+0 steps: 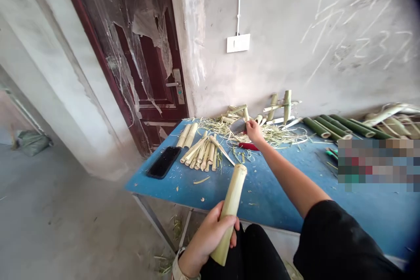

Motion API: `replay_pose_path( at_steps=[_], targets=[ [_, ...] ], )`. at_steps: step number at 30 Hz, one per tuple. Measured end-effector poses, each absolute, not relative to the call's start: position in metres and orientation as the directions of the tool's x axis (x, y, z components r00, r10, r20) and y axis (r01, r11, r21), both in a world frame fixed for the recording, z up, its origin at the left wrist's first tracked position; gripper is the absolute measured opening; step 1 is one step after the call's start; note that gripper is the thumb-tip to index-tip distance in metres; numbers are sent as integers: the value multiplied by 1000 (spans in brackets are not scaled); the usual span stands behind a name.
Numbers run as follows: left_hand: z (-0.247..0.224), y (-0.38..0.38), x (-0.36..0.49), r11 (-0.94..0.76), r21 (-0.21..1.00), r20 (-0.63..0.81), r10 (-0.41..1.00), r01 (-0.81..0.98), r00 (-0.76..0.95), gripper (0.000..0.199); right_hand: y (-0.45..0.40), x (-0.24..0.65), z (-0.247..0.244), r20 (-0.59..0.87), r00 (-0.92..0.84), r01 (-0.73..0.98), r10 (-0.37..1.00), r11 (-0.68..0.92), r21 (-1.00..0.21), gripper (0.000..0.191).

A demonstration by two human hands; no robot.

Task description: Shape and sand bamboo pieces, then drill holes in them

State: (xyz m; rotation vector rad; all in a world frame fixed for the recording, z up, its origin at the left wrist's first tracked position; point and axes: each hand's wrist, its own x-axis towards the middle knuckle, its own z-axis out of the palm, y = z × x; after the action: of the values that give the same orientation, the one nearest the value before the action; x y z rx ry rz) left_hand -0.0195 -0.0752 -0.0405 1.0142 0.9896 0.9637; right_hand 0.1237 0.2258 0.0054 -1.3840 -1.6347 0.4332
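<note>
From where I'm standing, the person's left hand (pixel 211 232) is wrapped around a pale, peeled bamboo section (pixel 232 203), holding it aslant over the lap, its upper end reaching over the near edge of the blue tabletop (pixel 282 201). The right hand (pixel 254 131) is stretched towards the back edge, fingers bent together beside a broad metal blade (pixel 236 126); whether they grip it, I can't tell. Just below that hand, a red object (pixel 248 145) lies partly under the heap of bamboo shavings (pixel 282 138).

Over by the left edge lies a black smartphone (pixel 164 162), with two pale bamboo pieces (pixel 190 134) side by side behind it, nearer the back-left corner. Right of the phone there's a loose bundle of thin bamboo sticks (pixel 203 153). Further right, green bamboo tubes (pixel 331 126) lie slantwise along the back edge, near the wall (pixel 278 61).
</note>
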Motion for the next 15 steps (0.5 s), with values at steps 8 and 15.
replay_pose_path(
  at_steps=[8,15],
  targets=[
    [-3,-28,7,-56,956,-63,919,287,390,33,143,250,-7,351,115,399,929,281,-873,47],
    [-5,43,62,-331,701,-27,873,632,487,47,78,316,-54,297,3,668,955,219,-711,26]
  ],
)
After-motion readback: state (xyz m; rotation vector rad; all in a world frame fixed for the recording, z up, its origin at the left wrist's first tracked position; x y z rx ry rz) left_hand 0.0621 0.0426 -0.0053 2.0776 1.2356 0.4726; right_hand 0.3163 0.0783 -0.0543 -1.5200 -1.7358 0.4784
